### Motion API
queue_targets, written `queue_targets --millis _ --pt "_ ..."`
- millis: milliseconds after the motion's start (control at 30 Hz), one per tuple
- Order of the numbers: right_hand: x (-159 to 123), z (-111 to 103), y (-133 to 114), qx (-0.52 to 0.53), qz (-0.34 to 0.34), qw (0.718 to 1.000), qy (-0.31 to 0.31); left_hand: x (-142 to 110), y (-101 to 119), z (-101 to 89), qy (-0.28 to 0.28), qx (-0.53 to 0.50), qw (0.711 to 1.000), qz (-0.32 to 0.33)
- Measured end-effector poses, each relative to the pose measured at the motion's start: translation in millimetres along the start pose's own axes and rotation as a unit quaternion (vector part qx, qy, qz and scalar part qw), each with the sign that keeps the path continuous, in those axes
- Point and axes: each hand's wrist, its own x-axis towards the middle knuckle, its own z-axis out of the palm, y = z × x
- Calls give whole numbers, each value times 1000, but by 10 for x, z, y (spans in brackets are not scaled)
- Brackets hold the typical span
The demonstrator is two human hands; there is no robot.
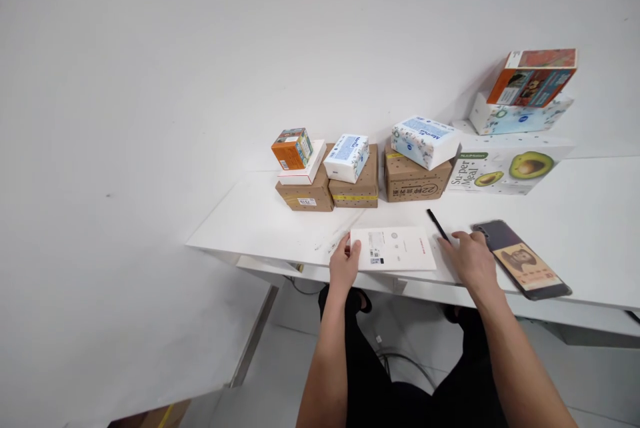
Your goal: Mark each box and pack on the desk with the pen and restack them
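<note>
A thin white box (407,249) with small print and a code label lies at the table's front edge. Its left end is pinched by my left hand (345,263), thumb on top and fingers at the side. To the right of the box, my right hand (473,260) is closed on the lower end of a slim black pen (437,223), which points away from me to the left. Just beyond that hand lies a phone (527,267) with a picture of an animal on its back.
Along the wall on the white table (605,215) stand brown cartons (306,197), tissue packs (425,140), a small orange box (293,149) and an avocado-printed box (505,168). Another tissue pack and an orange-red box (533,78) are stacked on the latter. Cables (407,360) lie on the floor.
</note>
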Motion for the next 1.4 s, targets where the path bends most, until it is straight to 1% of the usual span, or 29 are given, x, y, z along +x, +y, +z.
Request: queue_targets --millis 67,100,167,233,267,300,367,400,433,467,533,567,600,667,733,833,933,1033,1200,1400 --pt "68 7 17 -53 -4 997 -57 9 15 41 8 30 999 4" --pt "89 14 19 -65 -13 995 -72 10 23 65 17 47 999 12" --pt "110 20 18 -74 -29 993 -82 -1 48 113 33 81 996 28" --pt "115 -4 22 -62 -26 994 -83 -25 79 156 38 97 994 36" --pt "112 -32 24 -42 -14 996 -72 -39 95 175 36 96 994 34" --pt "105 -69 22 -12 2 999 -47 -55 109 193 32 89 995 32" --pt "71 -166 -7 87 45 995 27 -84 125 229 28 65 997 33" --pt "44 -215 -39 154 66 984 59 -96 127 247 30 52 998 37" --pt "12 -258 -85 231 82 966 78 -108 125 266 33 41 998 44" --pt "-23 -289 -143 310 89 943 82 -118 120 285 37 32 997 52" --pt "-86 -302 -277 447 72 890 55 -138 108 322 43 28 996 66" --pt "-108 -280 -343 494 53 867 35 -148 103 339 45 32 996 72" --pt "-122 -243 -403 523 30 851 15 -159 98 354 45 38 995 77" --pt "-126 -138 -493 544 -12 839 -27 -182 91 381 47 57 993 87" --pt "-108 -29 -542 533 -35 843 -60 -203 82 404 50 82 990 100" --pt "-85 71 -564 482 -40 872 -77 -224 64 437 62 126 982 130" --pt "-92 88 -556 422 -37 903 -75 -235 48 460 72 157 974 146" --pt "-114 87 -541 382 -41 920 -77 -240 36 468 68 163 974 145" --pt "-124 102 -543 330 -67 938 -86 -239 7 482 79 164 972 149" --pt "-118 81 -561 306 -95 943 -84 -236 -8 493 78 165 972 151"
